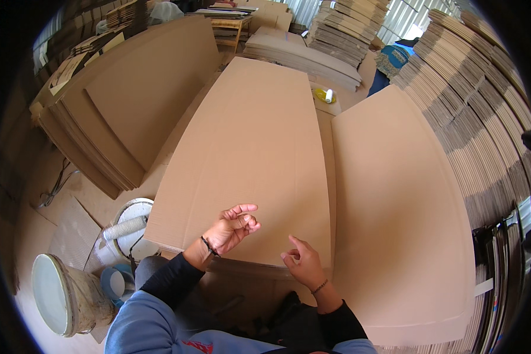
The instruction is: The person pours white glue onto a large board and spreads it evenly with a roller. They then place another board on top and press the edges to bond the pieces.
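A long, plain brown cardboard sheet (251, 147) lies flat in front of me. Over its near end hovers my left hand (233, 227), index finger stretched out and the other fingers loosely bent, holding nothing that I can see. To its right is my right hand (304, 261), near the sheet's front edge, with thumb and index finger apart and the rest curled; nothing shows in it either. A gap separates the two hands. Whether either one touches the cardboard, I cannot tell.
A paint roller (125, 228) rests across an open white bucket (137, 207) at my left, beside a lidded bucket (52, 295). Large cardboard sheets (153, 94) lean at left; another sheet (401, 212) lies at right. Tall cardboard stacks (454, 100) stand behind it.
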The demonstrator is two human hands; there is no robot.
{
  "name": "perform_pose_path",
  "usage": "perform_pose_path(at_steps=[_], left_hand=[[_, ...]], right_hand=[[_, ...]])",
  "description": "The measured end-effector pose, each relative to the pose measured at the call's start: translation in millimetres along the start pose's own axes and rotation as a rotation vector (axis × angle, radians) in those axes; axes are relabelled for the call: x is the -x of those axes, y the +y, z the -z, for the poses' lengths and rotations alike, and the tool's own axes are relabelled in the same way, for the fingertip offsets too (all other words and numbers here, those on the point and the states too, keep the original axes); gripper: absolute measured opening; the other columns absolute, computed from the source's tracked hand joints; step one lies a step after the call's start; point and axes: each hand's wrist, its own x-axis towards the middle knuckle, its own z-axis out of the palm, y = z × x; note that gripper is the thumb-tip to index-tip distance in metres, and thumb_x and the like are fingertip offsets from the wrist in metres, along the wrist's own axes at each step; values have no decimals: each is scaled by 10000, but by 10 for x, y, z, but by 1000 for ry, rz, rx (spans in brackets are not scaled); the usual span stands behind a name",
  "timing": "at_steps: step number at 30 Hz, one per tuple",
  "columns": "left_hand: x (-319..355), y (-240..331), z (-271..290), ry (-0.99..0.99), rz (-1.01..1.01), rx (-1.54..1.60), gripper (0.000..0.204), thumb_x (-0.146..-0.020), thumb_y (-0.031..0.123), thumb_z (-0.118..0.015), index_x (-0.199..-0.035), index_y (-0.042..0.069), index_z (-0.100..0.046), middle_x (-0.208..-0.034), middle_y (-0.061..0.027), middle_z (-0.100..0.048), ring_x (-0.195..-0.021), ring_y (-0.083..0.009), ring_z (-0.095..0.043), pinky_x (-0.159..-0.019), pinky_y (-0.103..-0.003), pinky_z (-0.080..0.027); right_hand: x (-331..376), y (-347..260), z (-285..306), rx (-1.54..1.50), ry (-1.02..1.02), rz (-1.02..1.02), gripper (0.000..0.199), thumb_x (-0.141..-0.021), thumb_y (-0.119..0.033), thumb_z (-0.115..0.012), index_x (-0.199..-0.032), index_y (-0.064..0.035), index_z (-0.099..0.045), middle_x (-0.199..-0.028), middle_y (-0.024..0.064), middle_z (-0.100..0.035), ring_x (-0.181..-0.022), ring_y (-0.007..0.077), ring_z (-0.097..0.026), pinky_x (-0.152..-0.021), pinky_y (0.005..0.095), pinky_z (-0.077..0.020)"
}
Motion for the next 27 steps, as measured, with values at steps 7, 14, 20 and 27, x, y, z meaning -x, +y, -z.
perform_pose_path(at_steps=[7, 14, 20, 27], left_hand=[[12, 65, 3, 87, 34, 6, 255, -922, -3, -526, -1176, -22, -510, -943, -136, -651, -941, -245, -640, -931, -363, -497], [-12, 33, 17, 206, -81, -130, 118, -881, 12, -608, -989, -35, -602, -938, -142, -656, -873, -248, -659, -860, -359, -530], [-57, 42, 183, 311, -116, -127, 139, -890, 25, -595, -1017, -31, -590, -890, -119, -647, -806, -220, -649, -791, -330, -525], [-46, 107, 144, 423, -148, -157, 233, -916, 3, -495, -1145, -44, -500, -852, -115, -630, -837, -226, -632, -849, -324, -500]], right_hand=[[6, 24, 29, -8, 3, 2, 494, -813, -133, -686, -1249, 32, -522, -1139, 186, -600, -861, 209, -667, -739, 293, -552], [4, 49, 8, -78, 26, -15, 516, -800, -185, -692, -1243, 21, -528, -1084, 188, -610, -821, 234, -650, -758, 332, -532], [-6, 37, 36, -25, 18, -18, 516, -803, -207, -686, -1240, 20, -529, -1066, 188, -616, -832, 247, -643, -780, 352, -520], [-16, 37, 44, 24, -4, 4, 511, -820, -163, -665, -1255, 53, -505, -1142, 200, -594, -873, 204, -662, -739, 301, -541]])
